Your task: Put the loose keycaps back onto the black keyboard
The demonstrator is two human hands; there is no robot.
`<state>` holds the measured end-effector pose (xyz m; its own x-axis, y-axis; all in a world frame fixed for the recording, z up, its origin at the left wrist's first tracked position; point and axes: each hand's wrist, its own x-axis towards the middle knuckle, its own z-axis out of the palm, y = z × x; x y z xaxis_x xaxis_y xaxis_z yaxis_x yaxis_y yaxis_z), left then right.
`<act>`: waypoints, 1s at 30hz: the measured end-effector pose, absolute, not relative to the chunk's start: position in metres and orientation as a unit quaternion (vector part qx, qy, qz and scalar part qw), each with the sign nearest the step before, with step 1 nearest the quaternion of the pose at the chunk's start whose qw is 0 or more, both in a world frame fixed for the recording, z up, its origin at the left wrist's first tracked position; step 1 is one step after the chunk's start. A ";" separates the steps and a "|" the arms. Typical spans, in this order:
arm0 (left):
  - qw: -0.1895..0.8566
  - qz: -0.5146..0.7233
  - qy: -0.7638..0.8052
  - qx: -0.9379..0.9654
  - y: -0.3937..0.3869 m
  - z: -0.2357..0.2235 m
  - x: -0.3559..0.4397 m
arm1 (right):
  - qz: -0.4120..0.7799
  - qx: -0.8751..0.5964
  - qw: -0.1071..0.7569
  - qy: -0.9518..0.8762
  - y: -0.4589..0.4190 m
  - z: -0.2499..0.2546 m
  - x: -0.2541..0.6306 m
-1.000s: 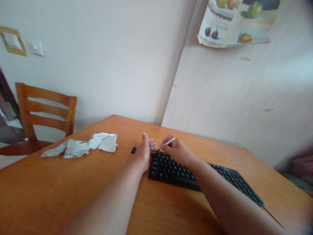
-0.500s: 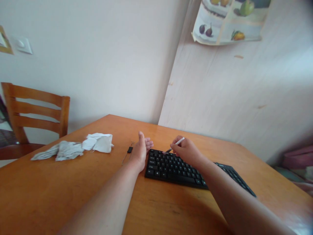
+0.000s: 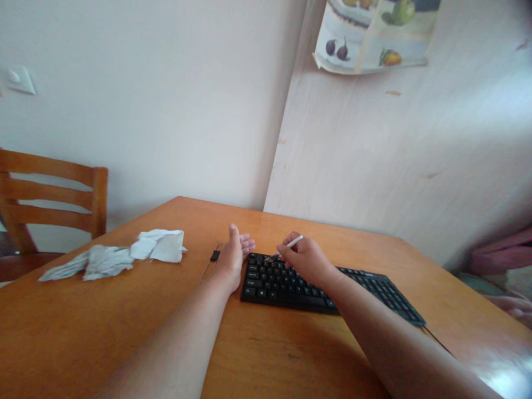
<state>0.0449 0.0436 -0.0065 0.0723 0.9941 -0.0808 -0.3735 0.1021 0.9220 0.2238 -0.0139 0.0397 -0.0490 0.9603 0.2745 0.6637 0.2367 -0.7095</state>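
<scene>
A black keyboard [image 3: 291, 291] lies on the wooden table, its right part crossed by my right forearm. My right hand [image 3: 305, 257] is closed in a pinch round a slim white-handled stick that looks like a small brush [image 3: 294, 241]. Its darker tip points down to the left and meets the top row of keys near the keyboard's left corner. At the keyboard's left end, my left hand [image 3: 233, 257] stands on edge, thumb up and fingers stretched out, holding nothing. Just left of it is a small black piece with thin wire-like ends [image 3: 215, 255], partly hidden by that hand.
Crumpled white and grey cloths [image 3: 110, 259] lie on the left of the table [image 3: 266, 354]. Beyond them is a wooden chair [image 3: 52, 191]. A cable [image 3: 438, 339] leaves the keyboard on the right. Walls rise behind, with a fruit picture [image 3: 369, 39] hanging.
The brush tip went from the keyboard's upper left corner rightward along the top keys, then partly back left. My left hand stays beside the keyboard. The whole view has shifted to the right.
</scene>
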 end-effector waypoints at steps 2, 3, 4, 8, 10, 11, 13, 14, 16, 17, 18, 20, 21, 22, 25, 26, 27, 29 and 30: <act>0.621 0.549 0.406 0.386 0.043 -0.006 0.045 | 0.183 -0.600 0.357 -0.692 -0.015 0.040 0.232; 0.619 0.550 0.407 0.385 0.043 -0.005 0.045 | 0.176 -0.605 0.354 -0.691 -0.016 0.040 0.236; 0.617 0.551 0.409 0.385 0.043 -0.005 0.045 | 0.170 -0.610 0.352 -0.690 -0.018 0.041 0.240; 0.613 0.553 0.414 0.384 0.040 -0.002 0.045 | 0.150 -0.625 0.342 -0.686 -0.028 0.043 0.254; 0.612 0.553 0.412 0.386 0.039 -0.002 0.045 | 0.139 -0.632 0.341 -0.682 -0.033 0.043 0.262; 0.613 0.553 0.410 0.388 0.039 -0.001 0.045 | 0.135 -0.635 0.341 -0.680 -0.035 0.042 0.266; 0.612 0.554 0.410 0.389 0.038 0.000 0.045 | 0.128 -0.642 0.340 -0.675 -0.040 0.041 0.274; 0.612 0.553 0.410 0.389 0.038 0.001 0.045 | 0.124 -0.647 0.339 -0.671 -0.042 0.041 0.278; 0.612 0.551 0.415 0.388 0.037 0.003 0.045 | 0.116 -0.655 0.339 -0.665 -0.047 0.040 0.287; 0.612 0.549 0.417 0.387 0.037 0.004 0.045 | 0.111 -0.659 0.340 -0.662 -0.049 0.040 0.291; 0.614 0.547 0.419 0.386 0.036 0.005 0.045 | 0.107 -0.662 0.340 -0.659 -0.051 0.040 0.295; 0.616 0.546 0.421 0.381 0.034 0.007 0.045 | 0.108 -0.669 0.341 -0.652 -0.053 0.039 0.302; 0.617 0.547 0.420 0.380 0.033 0.008 0.044 | 0.109 -0.674 0.342 -0.646 -0.054 0.038 0.306; 0.617 0.548 0.420 0.379 0.033 0.009 0.044 | 0.110 -0.679 0.341 -0.641 -0.055 0.038 0.309; 0.617 0.549 0.417 0.379 0.032 0.009 0.044 | 0.095 -0.690 0.339 -0.633 -0.056 0.037 0.317; 0.616 0.549 0.417 0.380 0.032 0.009 0.043 | 0.087 -0.692 0.338 -0.632 -0.057 0.038 0.320; 0.615 0.549 0.417 0.382 0.033 0.009 0.043 | 0.080 -0.694 0.336 -0.631 -0.058 0.039 0.322; 0.614 0.549 0.416 0.385 0.034 0.008 0.042 | 0.067 -0.700 0.334 -0.627 -0.060 0.044 0.326; 0.614 0.548 0.416 0.386 0.034 0.008 0.042 | 0.059 -0.706 0.334 -0.622 -0.061 0.047 0.327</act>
<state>0.0421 0.0342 0.0080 0.0518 0.9949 -0.0871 -0.3512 0.0998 0.9310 0.3274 -0.0611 0.0469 0.2192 0.9174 0.3322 0.8385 -0.0030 -0.5448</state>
